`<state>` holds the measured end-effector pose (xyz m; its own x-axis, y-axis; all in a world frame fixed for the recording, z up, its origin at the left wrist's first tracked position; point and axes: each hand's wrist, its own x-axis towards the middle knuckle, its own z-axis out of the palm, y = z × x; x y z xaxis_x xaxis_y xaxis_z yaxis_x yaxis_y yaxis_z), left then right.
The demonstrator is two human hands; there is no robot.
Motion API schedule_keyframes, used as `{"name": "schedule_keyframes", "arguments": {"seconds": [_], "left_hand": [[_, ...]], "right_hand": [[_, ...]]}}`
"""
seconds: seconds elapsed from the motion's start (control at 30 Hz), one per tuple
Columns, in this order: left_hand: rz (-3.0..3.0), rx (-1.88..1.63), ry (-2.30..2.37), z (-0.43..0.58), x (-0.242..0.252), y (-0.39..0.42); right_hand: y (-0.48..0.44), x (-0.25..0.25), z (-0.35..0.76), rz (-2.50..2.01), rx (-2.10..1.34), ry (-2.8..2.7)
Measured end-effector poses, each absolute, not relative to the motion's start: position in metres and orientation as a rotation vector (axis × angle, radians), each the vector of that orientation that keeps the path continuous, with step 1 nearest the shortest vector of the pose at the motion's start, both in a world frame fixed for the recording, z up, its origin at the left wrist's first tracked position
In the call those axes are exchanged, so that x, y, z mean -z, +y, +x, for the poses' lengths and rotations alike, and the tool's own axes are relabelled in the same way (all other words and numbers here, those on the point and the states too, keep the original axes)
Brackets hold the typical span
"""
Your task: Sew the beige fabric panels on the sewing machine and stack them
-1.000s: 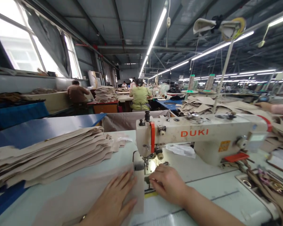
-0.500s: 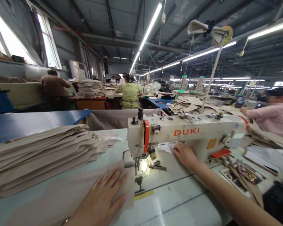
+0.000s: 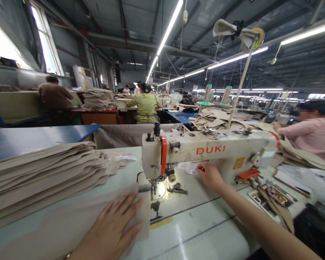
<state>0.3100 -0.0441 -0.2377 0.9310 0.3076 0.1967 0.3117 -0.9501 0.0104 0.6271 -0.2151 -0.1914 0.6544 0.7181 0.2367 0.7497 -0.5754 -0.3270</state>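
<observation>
My left hand (image 3: 116, 220) lies flat with fingers spread on a beige fabric piece (image 3: 56, 222), to the left of the needle of the white sewing machine (image 3: 184, 146). Under the machine's arm, behind the needle, my right hand (image 3: 209, 175) has its fingers pinched at the near end of a small bunch of thin white strips (image 3: 188, 167). The fabric's right edge comes close to the lit needle plate (image 3: 160, 190). A metal guide attachment (image 3: 178, 188) sits on the bed just right of the needle.
Stacked beige fabric pieces (image 3: 46, 177) lie on the left of the table. On the right are a tray (image 3: 260, 204) with straps and metal rings, and a clear plastic bag (image 3: 314, 182). A person in pink (image 3: 311, 135) sits at the right; others work farther back.
The view has shifted slightly, moving the scene a little leftward. My left hand stays flat on the fabric, and my right hand stays at the white strips, which look slightly more spread.
</observation>
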Motion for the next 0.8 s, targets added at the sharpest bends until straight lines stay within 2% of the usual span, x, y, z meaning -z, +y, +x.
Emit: {"name": "schedule_keyframes", "arguments": {"seconds": [0.17, 0.3, 0.43, 0.57, 0.8], "left_hand": [[-3.01, 0.47, -0.478, 0.308, 0.24, -0.043], [-2.914, 0.83, -0.441, 0.304, 0.232, -0.045], [-2.864, 1.132, -0.153, 0.293, 0.209, -0.064], [-2.844, 1.016, 0.063, 0.287, 0.197, -0.082], [-2.631, 0.922, 0.126, 0.309, 0.215, -0.066]], "right_hand": [[-0.243, 0.175, 0.601, -2.363, -0.023, -1.296], [-0.257, 0.174, 0.558, -2.178, -0.273, -1.407], [-0.242, 0.181, 0.516, -1.976, -0.457, -1.431], [-0.207, 0.186, 0.491, -1.928, -0.497, -1.42], [-0.163, 0.197, 0.477, -1.857, -0.777, -1.316]]}}
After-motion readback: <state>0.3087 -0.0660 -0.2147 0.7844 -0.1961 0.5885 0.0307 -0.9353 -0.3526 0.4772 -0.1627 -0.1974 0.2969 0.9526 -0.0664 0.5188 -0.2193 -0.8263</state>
